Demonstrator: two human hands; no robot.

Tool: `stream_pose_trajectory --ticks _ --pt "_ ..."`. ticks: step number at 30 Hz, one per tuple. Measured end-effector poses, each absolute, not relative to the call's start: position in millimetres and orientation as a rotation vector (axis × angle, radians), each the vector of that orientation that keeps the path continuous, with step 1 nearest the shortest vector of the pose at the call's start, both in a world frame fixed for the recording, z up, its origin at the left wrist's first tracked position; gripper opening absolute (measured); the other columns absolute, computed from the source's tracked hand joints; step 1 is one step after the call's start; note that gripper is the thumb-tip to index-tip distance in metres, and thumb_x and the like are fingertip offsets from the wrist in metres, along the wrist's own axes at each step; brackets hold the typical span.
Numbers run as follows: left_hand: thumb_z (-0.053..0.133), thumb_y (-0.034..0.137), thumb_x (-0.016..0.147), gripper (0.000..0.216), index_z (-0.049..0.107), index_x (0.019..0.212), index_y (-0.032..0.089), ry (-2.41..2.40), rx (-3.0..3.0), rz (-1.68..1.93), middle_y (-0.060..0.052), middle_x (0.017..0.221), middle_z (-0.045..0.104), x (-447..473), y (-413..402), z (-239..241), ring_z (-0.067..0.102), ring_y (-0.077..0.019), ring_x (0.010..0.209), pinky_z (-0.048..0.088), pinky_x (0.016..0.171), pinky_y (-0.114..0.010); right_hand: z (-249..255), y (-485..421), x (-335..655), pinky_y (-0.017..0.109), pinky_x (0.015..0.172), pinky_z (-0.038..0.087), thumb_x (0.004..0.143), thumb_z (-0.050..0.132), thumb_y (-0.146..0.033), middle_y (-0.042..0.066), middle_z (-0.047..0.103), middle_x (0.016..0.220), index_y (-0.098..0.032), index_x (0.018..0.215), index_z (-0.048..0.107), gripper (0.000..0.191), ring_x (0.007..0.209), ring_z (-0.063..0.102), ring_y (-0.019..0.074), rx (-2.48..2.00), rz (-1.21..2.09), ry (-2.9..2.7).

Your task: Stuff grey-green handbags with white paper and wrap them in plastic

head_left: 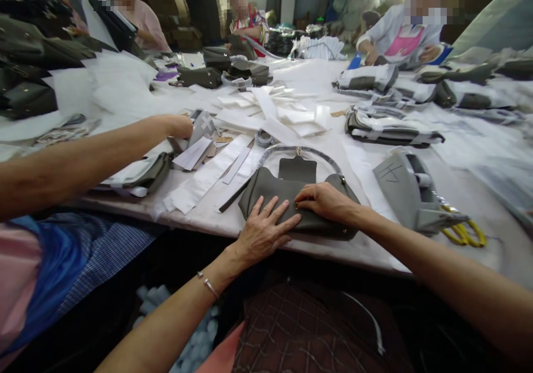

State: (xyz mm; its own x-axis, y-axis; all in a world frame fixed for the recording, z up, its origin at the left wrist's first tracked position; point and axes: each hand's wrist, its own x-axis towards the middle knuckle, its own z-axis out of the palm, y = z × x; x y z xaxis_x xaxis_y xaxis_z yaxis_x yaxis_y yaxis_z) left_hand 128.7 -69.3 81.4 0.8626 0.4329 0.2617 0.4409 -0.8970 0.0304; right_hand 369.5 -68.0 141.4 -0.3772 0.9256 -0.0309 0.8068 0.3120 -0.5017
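A dark olive handbag [270, 187] lies at the table's front edge, its flap [297, 170] folded back away from me. Its wrapped handle [320, 155] arches behind the flap, with a metal buckle at the flap's tip. My left hand [266, 226] rests on the bag's front, fingers spread and holding nothing. Beside it, my right hand [327, 202] is closed in a pinch at a small gold-coloured metal fitting on the bag's front; the fingertips partly hide it. A dark strap [235, 192] sticks out at the bag's left.
Yellow-handled scissors [464, 231] and a grey box-like holder [406, 190] lie at the right. White paper strips [208, 179] are at the left. A co-worker's arm [104, 148] reaches in there beside another bag [156, 176]. Wrapped bags [391, 126] and several people are farther back.
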Motion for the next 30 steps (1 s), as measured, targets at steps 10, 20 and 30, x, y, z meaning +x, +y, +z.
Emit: stream_pose_trajectory --ticks 10,20,30 --pt "0.054 0.044 0.095 0.055 0.039 0.146 0.035 -0.687 -3.015 -0.432 -0.007 0.154 0.039 126.4 -69.7 81.1 0.034 -0.0339 0.142 0.023 0.115 -0.062 161.6 -34.2 381.5 0.030 0.073 0.045 0.094 0.047 -0.012 0.007 0.066 0.084 -0.016 0.099 0.068 0.022 0.075 0.059 0.0189 -0.661 0.329 -3.135" --pt "0.057 0.043 0.094 0.058 0.036 0.148 0.038 -0.741 -3.043 -0.408 -0.006 0.153 0.041 128.6 -69.6 87.8 0.036 -0.0337 0.141 0.026 0.114 -0.061 176.9 -65.8 371.4 0.037 0.096 0.049 0.097 0.050 -0.025 0.008 0.065 0.128 -0.022 0.126 0.063 0.032 0.113 0.063 0.0224 -1.362 0.153 -2.487" --pt "0.048 0.049 0.097 0.048 0.048 0.135 0.019 -0.974 -3.201 -0.342 -0.013 0.137 0.058 137.6 -63.5 114.4 0.051 -0.0289 0.131 0.035 0.112 -0.053 83.2 -101.5 360.2 0.052 0.120 0.022 0.100 0.046 -0.036 0.007 0.049 0.148 -0.022 0.139 0.053 0.042 0.142 0.037 0.0254 -1.648 -0.042 -2.305"
